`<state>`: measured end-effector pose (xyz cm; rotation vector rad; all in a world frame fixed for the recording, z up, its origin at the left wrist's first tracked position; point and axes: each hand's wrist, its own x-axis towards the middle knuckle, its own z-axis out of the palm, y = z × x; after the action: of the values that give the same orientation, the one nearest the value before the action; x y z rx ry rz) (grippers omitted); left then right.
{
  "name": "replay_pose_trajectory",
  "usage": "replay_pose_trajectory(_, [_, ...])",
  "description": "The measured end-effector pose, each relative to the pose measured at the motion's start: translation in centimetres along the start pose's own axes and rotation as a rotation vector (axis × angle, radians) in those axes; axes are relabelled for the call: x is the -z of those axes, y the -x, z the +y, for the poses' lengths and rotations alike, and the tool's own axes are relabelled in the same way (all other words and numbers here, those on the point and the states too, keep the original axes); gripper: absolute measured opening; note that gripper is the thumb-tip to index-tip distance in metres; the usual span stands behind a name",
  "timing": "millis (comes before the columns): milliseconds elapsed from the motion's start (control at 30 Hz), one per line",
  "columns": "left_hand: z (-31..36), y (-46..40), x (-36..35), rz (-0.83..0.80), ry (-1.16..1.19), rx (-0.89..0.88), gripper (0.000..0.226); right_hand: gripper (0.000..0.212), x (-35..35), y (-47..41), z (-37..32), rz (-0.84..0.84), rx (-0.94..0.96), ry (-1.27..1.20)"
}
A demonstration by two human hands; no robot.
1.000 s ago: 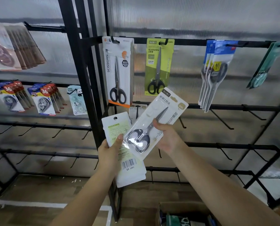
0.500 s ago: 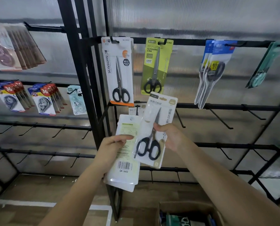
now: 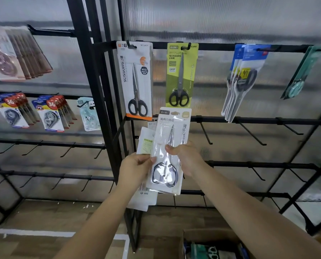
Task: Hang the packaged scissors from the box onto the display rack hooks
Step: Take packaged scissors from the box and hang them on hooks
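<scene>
Black wire display rack [image 3: 249, 120] against a ribbed translucent wall panel [image 3: 212, 19], wood floor below. Top rail carries hung scissors: a white pack [image 3: 135, 79], a green pack [image 3: 181, 75], blue packs [image 3: 245, 75] further right, a teal pack [image 3: 301, 75] at the far edge. Left bay holds correction tape packs [image 3: 49, 113]. Several hooks [image 3: 205, 134] on the lower rails are bare.

My right hand [image 3: 188, 159] pinches a clear-fronted scissors pack [image 3: 170, 152], thumb on its front, holding it upright in front of the second rail, its top just below the green pack. My left hand [image 3: 135, 170] grips a second white pack [image 3: 143, 184], back side with barcode toward me, just behind and left of the first; left fingertips touch the front pack's edge. Cardboard box [image 3: 212, 245] on the floor at bottom right, more stock inside.
</scene>
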<state>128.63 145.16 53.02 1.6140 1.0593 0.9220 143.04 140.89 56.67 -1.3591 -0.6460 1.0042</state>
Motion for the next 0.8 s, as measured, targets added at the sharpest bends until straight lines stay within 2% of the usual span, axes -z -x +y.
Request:
replay_pose_trajectory(100, [-0.3,-0.2,-0.4,0.085,-0.255,-0.084,0.020,0.011,-0.3,0.7,-0.1,0.033,0.036,0.062])
replay_pose_trajectory(200, [0.1,-0.2,-0.6,0.115,-0.303,-0.085,0.024,0.023,-0.8,0.9,0.0,0.050,0.070,0.138])
replay_pose_trajectory(400, [0.4,-0.1,-0.4,0.027,-0.551,-0.052,0.025,0.029,-1.0,1.0,0.2,0.092,0.058,0.205])
replay_pose_trajectory(633, [0.2,0.1,-0.6,0.047,-0.633,-0.104,0.023,0.027,-1.2,0.7,0.7,0.111,0.052,0.205])
replay_pose_trajectory(800, [0.1,0.3,-0.3,0.047,-0.610,-0.157,0.021,0.023,-0.6,0.4,0.8,0.096,0.040,0.166])
